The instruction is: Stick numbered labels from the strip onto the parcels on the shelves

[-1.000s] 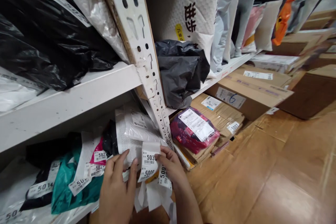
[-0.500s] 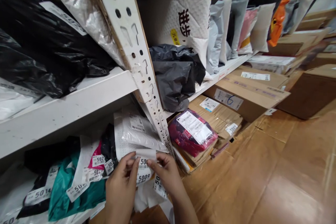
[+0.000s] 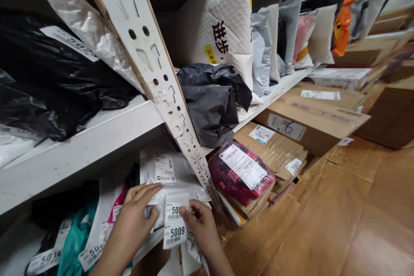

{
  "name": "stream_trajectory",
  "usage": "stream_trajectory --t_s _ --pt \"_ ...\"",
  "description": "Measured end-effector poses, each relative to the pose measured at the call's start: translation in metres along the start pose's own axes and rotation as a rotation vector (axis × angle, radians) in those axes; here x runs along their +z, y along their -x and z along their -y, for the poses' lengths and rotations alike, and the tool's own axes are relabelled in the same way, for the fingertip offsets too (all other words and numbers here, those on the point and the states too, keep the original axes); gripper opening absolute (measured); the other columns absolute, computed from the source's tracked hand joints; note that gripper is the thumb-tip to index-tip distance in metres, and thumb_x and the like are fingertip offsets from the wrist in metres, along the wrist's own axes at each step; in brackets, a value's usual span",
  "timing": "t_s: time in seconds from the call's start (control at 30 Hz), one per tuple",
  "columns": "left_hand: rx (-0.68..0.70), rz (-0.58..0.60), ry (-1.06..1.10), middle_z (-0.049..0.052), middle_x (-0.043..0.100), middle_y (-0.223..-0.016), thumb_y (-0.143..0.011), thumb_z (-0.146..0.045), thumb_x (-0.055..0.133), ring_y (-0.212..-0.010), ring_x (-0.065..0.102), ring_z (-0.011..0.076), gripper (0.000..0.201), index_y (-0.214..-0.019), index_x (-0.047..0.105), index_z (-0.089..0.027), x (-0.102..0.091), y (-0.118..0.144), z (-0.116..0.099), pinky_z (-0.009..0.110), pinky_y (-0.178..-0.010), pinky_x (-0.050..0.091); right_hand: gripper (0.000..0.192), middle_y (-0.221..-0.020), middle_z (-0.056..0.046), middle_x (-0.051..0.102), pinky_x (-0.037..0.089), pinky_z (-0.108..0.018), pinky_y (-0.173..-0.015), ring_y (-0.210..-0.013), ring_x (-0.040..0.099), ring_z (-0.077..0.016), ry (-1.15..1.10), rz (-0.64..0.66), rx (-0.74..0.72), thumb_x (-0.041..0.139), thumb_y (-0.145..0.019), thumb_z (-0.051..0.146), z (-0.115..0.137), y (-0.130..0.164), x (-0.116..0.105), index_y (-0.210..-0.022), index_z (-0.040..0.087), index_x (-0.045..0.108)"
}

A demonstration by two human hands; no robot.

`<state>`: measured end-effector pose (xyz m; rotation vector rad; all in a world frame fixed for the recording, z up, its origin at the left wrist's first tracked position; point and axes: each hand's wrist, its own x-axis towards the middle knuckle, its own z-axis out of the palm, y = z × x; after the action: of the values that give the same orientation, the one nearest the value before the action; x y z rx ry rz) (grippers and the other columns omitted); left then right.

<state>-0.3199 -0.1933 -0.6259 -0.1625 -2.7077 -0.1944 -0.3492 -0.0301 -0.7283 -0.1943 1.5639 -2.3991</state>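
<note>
A strip of printed number labels [image 3: 176, 229] is pinched between the thumb and fingers of my right hand [image 3: 201, 224]. The label reading 5009 faces me, and more of the strip dangles below. My left hand [image 3: 141, 205] is open, its fingers stretched over the front of a white plastic mailer bag [image 3: 189, 192] on the lower shelf; whether it touches the bag I cannot tell. A shipping label [image 3: 164, 167] shows on that bag. To the left stand a teal parcel bag [image 3: 76, 243] and a pink one [image 3: 117, 202], partly behind my left arm.
A perforated white shelf post [image 3: 161, 82] slants down just beyond my hands. Left of it, black bags [image 3: 64, 82] lie on the upper shelf. A dark grey bag [image 3: 208, 112] overhangs the shelf on the right. Below are a maroon parcel [image 3: 223, 168] and cardboard boxes [image 3: 310, 112] on the wooden floor.
My left hand has let go of the label strip and moved left and up to the white mailer bag. My right hand keeps the strip, which now hangs more fully in view.
</note>
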Motion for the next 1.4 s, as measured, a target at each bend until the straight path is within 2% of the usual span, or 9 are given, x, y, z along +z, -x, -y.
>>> stream_trajectory --t_s 0.13,0.27,0.3,0.47,0.7,1.0,1.17,1.33,1.4 --pt "0.057 0.006 -0.028 0.002 0.067 -0.111 -0.081 -0.021 0.051 -0.104 0.053 0.0255 0.033 -0.111 0.063 -0.026 0.002 0.015 0.003 0.041 -0.085 0.053 0.041 -0.067 -0.002 0.054 0.037 -0.025 -0.059 -0.065 0.045 -0.0143 -0.055 0.028 -0.020 0.064 -0.071 0.055 -0.002 0.001 0.000 -0.074 0.015 0.062" --pt "0.156 -0.028 -0.073 0.002 0.069 -0.104 -0.084 -0.023 0.051 -0.114 0.050 0.0319 0.026 -0.106 0.064 -0.028 0.004 0.013 0.004 0.063 -0.099 0.036 0.042 -0.068 -0.002 0.055 0.038 -0.026 -0.062 -0.067 0.046 -0.0148 -0.067 0.044 0.009 0.065 -0.070 0.056 -0.001 0.001 0.001 -0.074 0.014 0.062" --pt "0.183 -0.015 -0.059 0.002 0.069 -0.102 -0.084 -0.022 0.050 -0.113 0.052 0.0309 0.026 -0.105 0.064 -0.028 0.003 0.011 0.004 0.064 -0.102 0.032 0.042 -0.068 -0.002 0.054 0.039 -0.027 -0.064 -0.067 0.046 -0.0148 -0.076 0.045 0.009 0.065 -0.070 0.056 -0.001 0.001 0.002 -0.076 0.015 0.063" --pt "0.172 0.128 0.121 0.004 0.066 -0.101 -0.081 -0.019 0.047 -0.100 0.059 0.0222 0.031 -0.106 0.064 -0.024 -0.012 -0.002 0.000 0.035 -0.086 0.050 0.043 -0.067 -0.001 0.053 0.038 -0.025 -0.061 -0.065 0.044 -0.0136 -0.112 0.055 -0.006 0.063 -0.071 0.058 0.000 0.002 0.009 -0.072 0.015 0.061" --pt "-0.044 0.289 0.245 0.002 0.062 -0.107 -0.092 -0.042 0.039 -0.105 0.051 0.0228 0.030 -0.112 0.057 -0.028 -0.020 -0.012 -0.013 0.039 -0.092 0.041 0.047 -0.064 -0.001 0.051 0.031 -0.024 -0.053 -0.060 0.037 -0.0115 -0.060 0.020 0.022 0.058 -0.071 0.061 0.002 0.003 0.016 -0.067 0.014 0.057" --pt "-0.031 0.366 0.142 0.003 0.053 -0.088 -0.091 -0.047 0.038 -0.091 0.046 0.0239 0.031 -0.088 0.058 -0.024 -0.018 -0.018 -0.022 0.039 -0.082 0.038 0.047 -0.055 0.003 0.040 0.026 -0.023 -0.048 -0.054 0.031 -0.0093 -0.051 -0.016 0.035 0.058 -0.071 0.059 0.006 0.006 0.025 -0.055 0.017 0.047" --pt "-0.010 0.342 0.139 0.002 0.051 -0.083 -0.092 -0.044 0.037 -0.086 0.047 0.0222 0.032 -0.080 0.056 -0.022 -0.017 -0.018 -0.021 0.036 -0.078 0.038 0.046 -0.056 0.000 0.047 0.030 -0.024 -0.051 -0.056 0.036 -0.0107 -0.057 -0.032 0.041 0.059 -0.072 0.057 0.002 0.006 0.027 -0.056 0.015 0.054" --pt "0.001 0.309 0.148 0.002 0.053 -0.082 -0.092 -0.043 0.038 -0.086 0.048 0.0220 0.032 -0.078 0.058 -0.022 -0.016 -0.014 -0.018 0.036 -0.077 0.040 0.038 -0.074 -0.004 0.063 0.042 -0.029 -0.067 -0.068 0.050 -0.0148 -0.282 -0.005 0.045 0.073 -0.063 0.044 -0.003 0.005 0.031 -0.087 0.015 0.068" --pt "0.006 0.306 0.143 0.002 0.053 -0.080 -0.092 -0.043 0.037 -0.085 0.048 0.0217 0.034 -0.075 0.057 -0.022 -0.016 -0.014 -0.017 0.035 -0.076 0.041 0.037 -0.073 -0.004 0.062 0.041 -0.029 -0.065 -0.067 0.049 -0.0146 -0.291 -0.009 0.057 0.073 -0.063 0.044 -0.004 0.005 0.031 -0.084 0.014 0.068"
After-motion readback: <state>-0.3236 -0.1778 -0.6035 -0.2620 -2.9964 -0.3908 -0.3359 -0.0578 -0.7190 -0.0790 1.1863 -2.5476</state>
